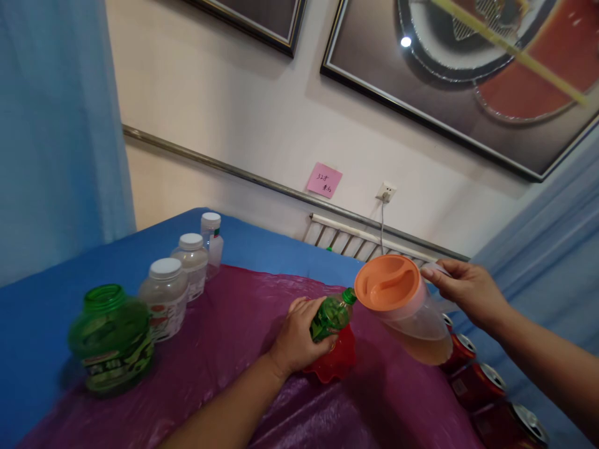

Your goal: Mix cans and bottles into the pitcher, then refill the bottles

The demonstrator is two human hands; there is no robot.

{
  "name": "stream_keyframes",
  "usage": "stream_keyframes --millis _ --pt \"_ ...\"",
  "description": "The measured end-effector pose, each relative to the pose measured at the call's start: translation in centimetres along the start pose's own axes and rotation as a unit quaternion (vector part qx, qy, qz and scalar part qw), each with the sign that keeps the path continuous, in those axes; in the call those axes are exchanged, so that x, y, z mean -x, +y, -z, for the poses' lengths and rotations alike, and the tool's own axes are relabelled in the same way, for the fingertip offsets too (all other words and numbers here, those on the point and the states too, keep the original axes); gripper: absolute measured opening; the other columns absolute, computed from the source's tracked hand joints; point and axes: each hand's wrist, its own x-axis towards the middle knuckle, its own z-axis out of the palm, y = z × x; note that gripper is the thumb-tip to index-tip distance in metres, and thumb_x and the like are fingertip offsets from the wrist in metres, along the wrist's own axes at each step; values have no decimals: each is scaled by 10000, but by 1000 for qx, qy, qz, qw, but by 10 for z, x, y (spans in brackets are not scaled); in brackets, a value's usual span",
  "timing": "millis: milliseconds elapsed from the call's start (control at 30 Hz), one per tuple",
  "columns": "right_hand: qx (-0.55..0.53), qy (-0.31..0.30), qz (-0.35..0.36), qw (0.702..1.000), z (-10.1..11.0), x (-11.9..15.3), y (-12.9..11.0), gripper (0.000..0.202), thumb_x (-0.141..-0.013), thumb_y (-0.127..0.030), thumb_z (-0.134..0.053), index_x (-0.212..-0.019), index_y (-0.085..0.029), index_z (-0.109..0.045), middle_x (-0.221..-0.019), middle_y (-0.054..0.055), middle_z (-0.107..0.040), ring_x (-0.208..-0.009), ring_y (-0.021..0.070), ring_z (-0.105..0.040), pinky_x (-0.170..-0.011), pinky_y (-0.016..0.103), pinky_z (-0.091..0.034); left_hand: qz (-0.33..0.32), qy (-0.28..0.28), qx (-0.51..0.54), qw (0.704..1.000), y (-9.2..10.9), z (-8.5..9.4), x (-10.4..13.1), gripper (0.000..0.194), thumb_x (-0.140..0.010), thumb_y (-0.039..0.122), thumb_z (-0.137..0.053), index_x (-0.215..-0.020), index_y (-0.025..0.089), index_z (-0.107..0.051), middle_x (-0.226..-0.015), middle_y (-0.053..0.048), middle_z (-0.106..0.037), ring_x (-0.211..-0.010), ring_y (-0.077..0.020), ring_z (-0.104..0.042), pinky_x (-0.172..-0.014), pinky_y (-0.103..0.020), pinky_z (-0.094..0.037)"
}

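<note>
My left hand is wrapped around a small green plastic bottle in the middle of the table. The bottle's neck is open and leans right, and below it a red scallop-edged dish shows in part. My right hand grips the handle of a clear pitcher with an orange lid, tilted toward the bottle. Brownish liquid lies low in the pitcher. Its lid edge is close to the bottle's mouth; whether they touch, or liquid is flowing, I cannot tell.
Left of my hands stand an open green jar and several clear white-capped containers. Red cans line the right edge. Purple plastic sheeting covers part of the blue tabletop. Behind are a radiator and a wall socket.
</note>
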Motion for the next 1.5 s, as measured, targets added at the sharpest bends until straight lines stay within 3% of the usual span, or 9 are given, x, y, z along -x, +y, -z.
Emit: stream_keyframes --millis 1067,1333,1500 --pt "8 5 -10 1000 2 -1 5 634 -581 -795 -778 -532 -206 -551 -513 -56 -343 -501 97 -281 -455 251 -220 4 -5 -1 1000 -5 -3 1 676 -687 276 -778 -1327 234 -565 -1276 -92 -706 -1189 -320 -635 -1139 -585 -363" --pt "9 13 -4 1000 2 0 2 659 -577 -800 -778 -495 -213 -489 -502 -61 -320 -492 92 -265 -443 247 -206 2 -4 -2 1000 -3 -1 1 679 -682 266 -782 -1323 222 -566 -1271 -92 -709 -1175 -314 -644 -1144 -575 -365" --pt "10 10 -4 1000 1 1 0 642 -570 -814 -772 -532 -208 -561 -503 -55 -352 -494 98 -288 -443 245 -220 -2 -3 -3 1000 -5 -3 2 668 -690 276 -778 -1320 227 -560 -1271 -98 -709 -1173 -315 -644 -1138 -579 -368"
